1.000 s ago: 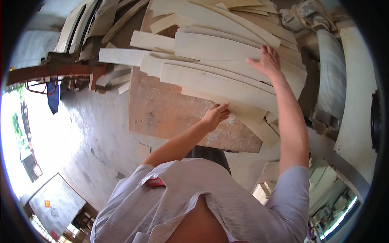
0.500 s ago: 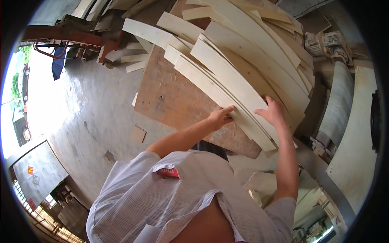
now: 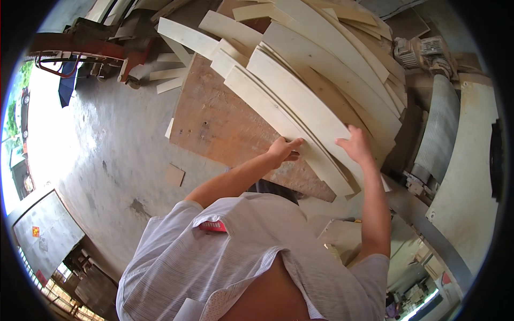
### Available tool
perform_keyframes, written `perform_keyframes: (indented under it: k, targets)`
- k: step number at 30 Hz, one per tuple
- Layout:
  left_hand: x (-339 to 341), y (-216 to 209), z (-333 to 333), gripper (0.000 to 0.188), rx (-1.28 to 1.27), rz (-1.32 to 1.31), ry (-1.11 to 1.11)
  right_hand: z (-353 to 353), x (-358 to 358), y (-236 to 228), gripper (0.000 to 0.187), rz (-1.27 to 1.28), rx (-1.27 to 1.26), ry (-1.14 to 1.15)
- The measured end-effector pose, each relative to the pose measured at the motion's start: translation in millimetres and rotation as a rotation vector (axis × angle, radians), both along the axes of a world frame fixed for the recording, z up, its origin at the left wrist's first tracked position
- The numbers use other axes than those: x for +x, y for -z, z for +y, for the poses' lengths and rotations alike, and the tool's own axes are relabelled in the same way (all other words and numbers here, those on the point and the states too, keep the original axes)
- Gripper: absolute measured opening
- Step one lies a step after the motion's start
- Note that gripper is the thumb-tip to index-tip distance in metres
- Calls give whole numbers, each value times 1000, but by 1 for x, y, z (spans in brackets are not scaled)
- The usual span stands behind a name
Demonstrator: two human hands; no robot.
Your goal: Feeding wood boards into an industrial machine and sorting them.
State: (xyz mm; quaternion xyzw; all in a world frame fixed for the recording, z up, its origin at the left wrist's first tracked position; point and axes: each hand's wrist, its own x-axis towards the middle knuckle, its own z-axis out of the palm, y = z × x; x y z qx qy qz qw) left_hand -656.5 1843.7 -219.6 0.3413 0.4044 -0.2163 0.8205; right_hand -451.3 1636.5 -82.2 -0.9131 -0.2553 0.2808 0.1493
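Long, pale, thin wooden boards lie in a loose, overlapping pile (image 3: 326, 64) on a brown wooden panel (image 3: 214, 117) in front of me. My right hand (image 3: 357, 145) grips the near end of an upper board (image 3: 300, 96), thumb on its left side and fingers over its right edge. My left hand (image 3: 285, 151) is at the outer edge of a lower board (image 3: 313, 160), thumb along the edge and fingers curled below it. A narrow gap separates the near ends of these two boards. The undersides of the boards are hidden.
A motor (image 3: 423, 52) and a long ribbed grey roller (image 3: 438, 128) stand to the right, beside a pale machine panel (image 3: 463, 155). A reddish metal machine frame (image 3: 107, 53) is at the far left. A small square offcut (image 3: 174, 175) lies on the concrete floor (image 3: 118, 160).
The near end of the upper board has come apart from the lower board, opening a gap. My right hand stays on the upper board, my left at the lower edge. The whole view has shifted slightly.
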Motion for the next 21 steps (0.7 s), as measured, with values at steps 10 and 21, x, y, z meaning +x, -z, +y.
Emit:
perform_keyframes:
  k: [10, 21]
  targets:
    - [1, -9, 30, 71, 82, 13, 380, 13, -50, -16, 47, -99, -161, -37]
    - [-29, -5, 35, 60, 125, 14, 464, 15, -79, 35, 47, -33, 308, -143]
